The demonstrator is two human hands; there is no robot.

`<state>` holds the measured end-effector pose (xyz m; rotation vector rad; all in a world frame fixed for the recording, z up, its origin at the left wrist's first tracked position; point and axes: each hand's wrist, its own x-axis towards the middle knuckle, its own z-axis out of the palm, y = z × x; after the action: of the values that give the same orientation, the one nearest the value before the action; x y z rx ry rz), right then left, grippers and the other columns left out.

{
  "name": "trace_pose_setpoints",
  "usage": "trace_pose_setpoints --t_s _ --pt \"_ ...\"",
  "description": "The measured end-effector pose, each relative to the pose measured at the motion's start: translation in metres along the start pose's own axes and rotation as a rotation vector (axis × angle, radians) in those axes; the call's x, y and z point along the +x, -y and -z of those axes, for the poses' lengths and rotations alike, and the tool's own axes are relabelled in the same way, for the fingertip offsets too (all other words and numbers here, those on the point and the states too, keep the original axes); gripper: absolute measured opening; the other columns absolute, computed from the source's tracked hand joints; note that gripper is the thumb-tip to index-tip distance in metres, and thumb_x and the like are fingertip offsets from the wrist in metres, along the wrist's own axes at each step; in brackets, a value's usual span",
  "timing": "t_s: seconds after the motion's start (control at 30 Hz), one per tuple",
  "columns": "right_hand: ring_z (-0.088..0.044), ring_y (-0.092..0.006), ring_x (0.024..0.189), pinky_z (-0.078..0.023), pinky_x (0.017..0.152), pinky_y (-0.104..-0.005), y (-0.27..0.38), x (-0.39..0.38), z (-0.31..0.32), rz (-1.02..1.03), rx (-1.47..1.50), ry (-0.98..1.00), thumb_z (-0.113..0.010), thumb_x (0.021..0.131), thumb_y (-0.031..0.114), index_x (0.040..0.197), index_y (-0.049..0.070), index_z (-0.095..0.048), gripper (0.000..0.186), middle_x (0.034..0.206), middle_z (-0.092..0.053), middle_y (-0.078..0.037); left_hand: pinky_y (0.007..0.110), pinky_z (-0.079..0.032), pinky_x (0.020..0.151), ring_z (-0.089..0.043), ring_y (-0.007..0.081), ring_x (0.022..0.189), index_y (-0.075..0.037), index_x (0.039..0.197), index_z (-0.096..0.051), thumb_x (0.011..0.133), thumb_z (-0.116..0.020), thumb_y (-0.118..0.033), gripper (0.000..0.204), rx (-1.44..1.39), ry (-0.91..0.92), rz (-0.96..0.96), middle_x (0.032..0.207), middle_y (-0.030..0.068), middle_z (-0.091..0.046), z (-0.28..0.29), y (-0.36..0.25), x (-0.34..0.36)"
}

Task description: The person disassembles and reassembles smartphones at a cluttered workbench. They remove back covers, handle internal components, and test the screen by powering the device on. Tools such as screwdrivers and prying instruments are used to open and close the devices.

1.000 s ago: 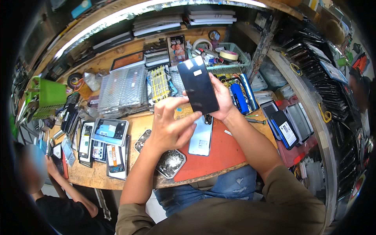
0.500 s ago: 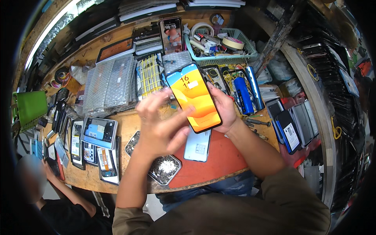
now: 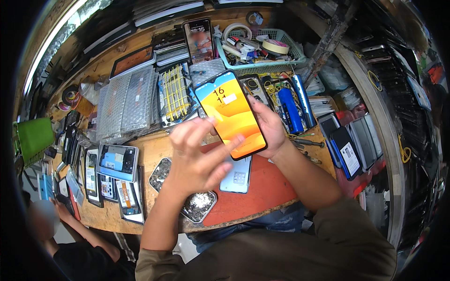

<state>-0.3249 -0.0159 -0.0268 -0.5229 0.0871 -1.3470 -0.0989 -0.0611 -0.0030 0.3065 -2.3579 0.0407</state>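
A smartphone (image 3: 233, 122) with a lit orange and yellow screen is held tilted above the bench by my right hand (image 3: 268, 125), which wraps its right edge from behind. In front of its lower left part is my left hand (image 3: 199, 152), holding nothing, with fingers apart and the index fingertip over the lower screen; whether it touches the glass I cannot tell. Below the phone, a pale blue phone back cover (image 3: 236, 177) lies on the red mat (image 3: 267, 185), partly covered by the phone and left hand. Next to the left forearm stand trays of small screws (image 3: 199, 206).
Several opened phones (image 3: 117, 161) lie at the left. Bubble-wrapped packs (image 3: 126, 100) and a teal basket (image 3: 262, 65) with tape rolls stand at the back. A blue cylinder (image 3: 290, 112) and screwdrivers (image 3: 307, 142) sit at the right. Another person (image 3: 89, 243) is at lower left.
My left hand has shifted slightly right, its index fingertip moving further across the lower screen. The phone stays in my right hand. The whole view has shifted a little.
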Motion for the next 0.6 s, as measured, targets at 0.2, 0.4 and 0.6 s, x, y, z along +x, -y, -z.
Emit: trace_pose_setpoints --t_s 0.2,0.4,0.6 --pt "-0.062 -0.0293 0.140 -0.050 0.118 -0.0450 -0.004 -0.003 0.000 -0.062 -0.058 0.047 -0.034 0.118 0.042 0.162 0.003 -0.045 0.059 0.156 -0.059 -0.018 0.053 -0.035 0.119 -0.038 0.0398 0.141 -0.025 0.141 -0.075 0.101 -0.060 -0.056 0.053 0.090 -0.128 0.187 0.161 0.0218 -0.039 0.016 0.014 0.000" --pt "-0.063 -0.0290 0.137 -0.051 0.116 -0.0439 -0.005 -0.004 0.000 0.003 -0.102 0.029 -0.035 0.118 0.040 0.159 0.001 -0.047 0.059 0.154 -0.061 -0.018 0.050 -0.039 0.115 -0.040 0.0319 0.136 -0.032 0.120 -0.086 0.098 -0.057 -0.069 0.052 -0.056 -0.003 -0.197 0.148 0.0091 -0.049 0.001 -0.013 -0.001" --pt "-0.064 -0.0291 0.137 -0.051 0.117 -0.0438 -0.003 -0.003 -0.003 -0.022 -0.081 0.010 -0.035 0.118 0.042 0.162 0.001 -0.045 0.061 0.155 -0.060 -0.019 0.053 -0.037 0.117 -0.040 0.0370 0.137 -0.023 0.124 -0.085 0.099 -0.058 -0.061 0.052 0.154 -0.042 -0.040 0.148 0.0177 -0.046 0.008 0.009 -0.001"
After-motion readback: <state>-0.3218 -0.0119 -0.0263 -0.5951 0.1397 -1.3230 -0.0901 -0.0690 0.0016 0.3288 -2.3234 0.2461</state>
